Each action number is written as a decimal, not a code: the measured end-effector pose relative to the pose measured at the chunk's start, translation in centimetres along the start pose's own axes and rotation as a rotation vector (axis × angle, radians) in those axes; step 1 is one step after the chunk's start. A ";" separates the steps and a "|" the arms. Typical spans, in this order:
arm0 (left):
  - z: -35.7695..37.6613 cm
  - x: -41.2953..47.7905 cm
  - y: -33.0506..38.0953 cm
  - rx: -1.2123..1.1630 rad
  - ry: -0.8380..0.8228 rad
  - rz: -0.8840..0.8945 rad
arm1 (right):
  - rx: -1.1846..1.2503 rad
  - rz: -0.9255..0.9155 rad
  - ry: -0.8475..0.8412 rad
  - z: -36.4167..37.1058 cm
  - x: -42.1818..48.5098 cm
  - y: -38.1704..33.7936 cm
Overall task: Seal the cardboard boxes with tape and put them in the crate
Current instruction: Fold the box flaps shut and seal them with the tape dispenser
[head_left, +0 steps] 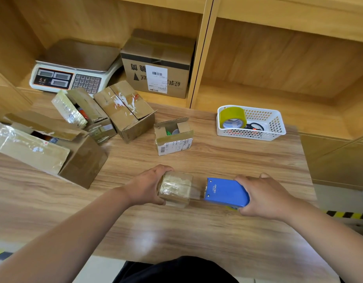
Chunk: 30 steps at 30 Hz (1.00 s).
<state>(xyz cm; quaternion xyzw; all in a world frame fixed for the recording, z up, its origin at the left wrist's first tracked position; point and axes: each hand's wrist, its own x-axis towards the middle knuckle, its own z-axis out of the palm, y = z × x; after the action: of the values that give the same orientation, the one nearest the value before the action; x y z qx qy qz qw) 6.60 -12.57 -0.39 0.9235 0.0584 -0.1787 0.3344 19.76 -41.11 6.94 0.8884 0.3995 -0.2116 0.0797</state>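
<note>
Far off to the left of the left hand, a large open cardboard box point(78, 160) lies on the wooden counter point(197, 231), and beyond it stand two more boxes, one with a raised flap point(82, 111) and one with a torn white label point(127, 113). A weighing scale point(74, 72) sits on the shelf behind them. The left hand point(148, 186) grips the left end of a small taped box point(176, 188), fingers curled over its far edge and thumb on the near side. Straight beyond this box stands a small open box point(173, 137). Just right of the held box, a clear strip of tape leads to a blue tape dispenser point(225, 192), which the right hand point(264, 197) clasps from its right end. Well beyond the right hand, a white basket point(274, 127) holds a tape roll point(233, 117) and scissors point(254, 126).
</note>
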 end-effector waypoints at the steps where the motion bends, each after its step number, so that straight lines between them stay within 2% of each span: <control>1: 0.0 0.0 0.0 0.005 0.003 -0.001 | -0.003 -0.004 0.005 0.3 0.2 -0.1; 9: 0.3 -0.2 0.5 0.095 0.014 0.003 | -0.014 -0.027 0.023 2.5 2.1 -1.6; 11: 0.3 -0.2 0.8 0.221 0.024 0.024 | 0.006 -0.023 0.027 2.6 2.2 -2.0; 16: 0.5 -0.1 3.2 0.733 0.013 0.049 | 0.044 -0.008 0.037 2.6 2.3 -2.5; 19: 1.4 0.6 5.3 0.811 0.016 0.129 | 0.047 -0.007 0.039 2.6 2.1 -2.6; 25: 2.3 1.8 6.1 0.670 0.106 0.173 | 0.025 -0.003 0.052 1.6 1.3 -3.0; 30: 0.2 0.4 4.0 0.108 0.080 0.103 | 0.080 0.014 0.073 -1.1 -0.1 -3.1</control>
<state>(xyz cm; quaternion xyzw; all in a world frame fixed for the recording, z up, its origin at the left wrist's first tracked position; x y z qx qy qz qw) 7.87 -15.76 1.71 0.9484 0.0147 -0.1270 0.2903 17.79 -38.74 8.05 0.9009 0.3870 -0.1942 0.0309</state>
